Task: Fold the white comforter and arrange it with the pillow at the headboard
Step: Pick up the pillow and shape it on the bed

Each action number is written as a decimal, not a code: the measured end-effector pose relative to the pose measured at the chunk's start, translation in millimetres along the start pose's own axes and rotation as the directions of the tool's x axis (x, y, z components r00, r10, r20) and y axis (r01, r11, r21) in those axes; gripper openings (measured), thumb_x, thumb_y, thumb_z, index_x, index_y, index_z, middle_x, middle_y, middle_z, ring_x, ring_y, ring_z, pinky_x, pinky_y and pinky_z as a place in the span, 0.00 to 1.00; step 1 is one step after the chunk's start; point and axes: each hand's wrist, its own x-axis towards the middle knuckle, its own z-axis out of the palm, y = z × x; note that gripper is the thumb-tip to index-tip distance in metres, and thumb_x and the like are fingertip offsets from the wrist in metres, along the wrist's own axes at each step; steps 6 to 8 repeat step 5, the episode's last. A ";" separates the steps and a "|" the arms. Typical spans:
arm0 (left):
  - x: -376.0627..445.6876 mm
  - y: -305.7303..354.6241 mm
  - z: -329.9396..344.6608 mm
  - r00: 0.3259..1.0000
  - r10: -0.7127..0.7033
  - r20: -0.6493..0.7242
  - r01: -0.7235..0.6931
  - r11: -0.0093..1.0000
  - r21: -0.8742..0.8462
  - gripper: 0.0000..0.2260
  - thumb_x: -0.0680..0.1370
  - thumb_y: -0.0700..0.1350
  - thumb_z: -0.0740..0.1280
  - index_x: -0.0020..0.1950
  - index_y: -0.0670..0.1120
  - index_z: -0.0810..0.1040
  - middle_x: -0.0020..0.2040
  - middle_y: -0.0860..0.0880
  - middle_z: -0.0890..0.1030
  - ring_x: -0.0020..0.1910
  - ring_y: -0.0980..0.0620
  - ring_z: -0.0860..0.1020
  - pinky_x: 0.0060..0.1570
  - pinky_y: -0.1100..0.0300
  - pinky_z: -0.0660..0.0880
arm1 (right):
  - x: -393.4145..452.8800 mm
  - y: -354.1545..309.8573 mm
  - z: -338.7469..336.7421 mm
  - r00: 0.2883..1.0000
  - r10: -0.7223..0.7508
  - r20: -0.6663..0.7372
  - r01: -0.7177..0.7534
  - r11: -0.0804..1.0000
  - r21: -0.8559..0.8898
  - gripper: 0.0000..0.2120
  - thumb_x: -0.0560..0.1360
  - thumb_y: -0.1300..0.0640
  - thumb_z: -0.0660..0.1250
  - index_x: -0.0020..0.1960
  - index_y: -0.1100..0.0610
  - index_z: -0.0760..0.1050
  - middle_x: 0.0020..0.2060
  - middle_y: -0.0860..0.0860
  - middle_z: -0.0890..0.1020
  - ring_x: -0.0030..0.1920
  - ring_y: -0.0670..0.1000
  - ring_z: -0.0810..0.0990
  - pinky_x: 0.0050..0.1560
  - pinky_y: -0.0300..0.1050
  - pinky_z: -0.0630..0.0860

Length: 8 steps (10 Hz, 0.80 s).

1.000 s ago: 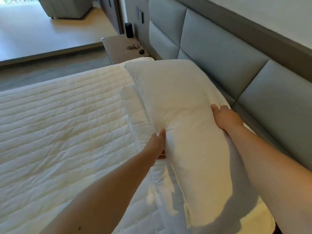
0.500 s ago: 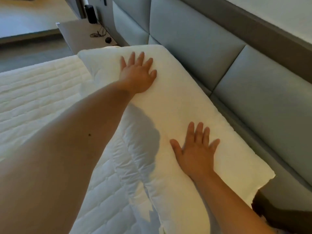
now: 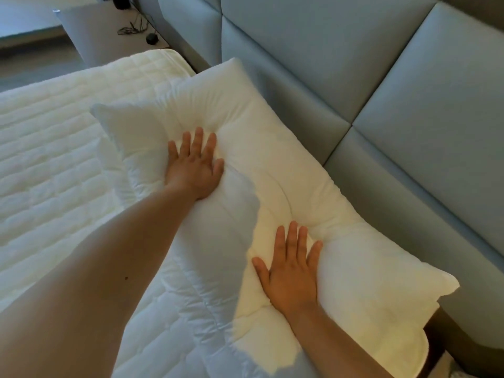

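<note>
Two flat palms press into the pillow point(image 3: 272, 186), which lies along the grey padded headboard point(image 3: 368, 85): the left hand point(image 3: 195, 165) toward its far end, the right hand point(image 3: 290, 271) nearer, fingers straight and spread, gripping nothing. Beneath and just left of the pillow a quilted white layer shows, seemingly the folded comforter point(image 3: 191, 309), so the arranging looks almost finished, with only smoothing left. On the left the bed point(image 3: 49, 159) stretches away under a quilted white cover. At the far left stands a bedside table point(image 3: 90, 28) with a tangled cable point(image 3: 133, 25).
</note>
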 end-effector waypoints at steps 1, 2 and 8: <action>-0.6 -1.2 -10.3 0.999 0.011 0.042 -0.010 1.000 -0.007 0.30 0.81 0.61 0.43 0.81 0.53 0.42 0.82 0.47 0.42 0.80 0.43 0.43 0.75 0.39 0.41 | 0.7 -3.1 -5.5 1.000 0.005 -0.002 -0.005 1.000 0.014 0.38 0.79 0.34 0.44 0.77 0.62 0.54 0.75 0.65 0.58 0.75 0.66 0.57 0.71 0.71 0.49; -4.0 -1.1 -38.5 0.997 0.017 0.069 -0.015 0.999 -0.040 0.29 0.82 0.61 0.43 0.81 0.54 0.42 0.81 0.48 0.41 0.80 0.44 0.43 0.76 0.40 0.41 | 0.6 -3.3 -20.1 0.999 0.031 -0.012 -0.030 0.999 0.034 0.40 0.79 0.32 0.41 0.77 0.61 0.57 0.75 0.65 0.60 0.75 0.66 0.59 0.71 0.70 0.49; -88.3 -3.2 -130.4 0.996 -0.041 0.080 0.044 0.999 -0.028 0.30 0.82 0.63 0.44 0.81 0.50 0.49 0.82 0.48 0.50 0.80 0.44 0.50 0.76 0.40 0.47 | -31.9 -3.0 -117.6 0.994 0.035 -0.107 -0.025 0.995 0.095 0.47 0.71 0.29 0.25 0.79 0.54 0.49 0.79 0.56 0.51 0.78 0.58 0.46 0.74 0.65 0.42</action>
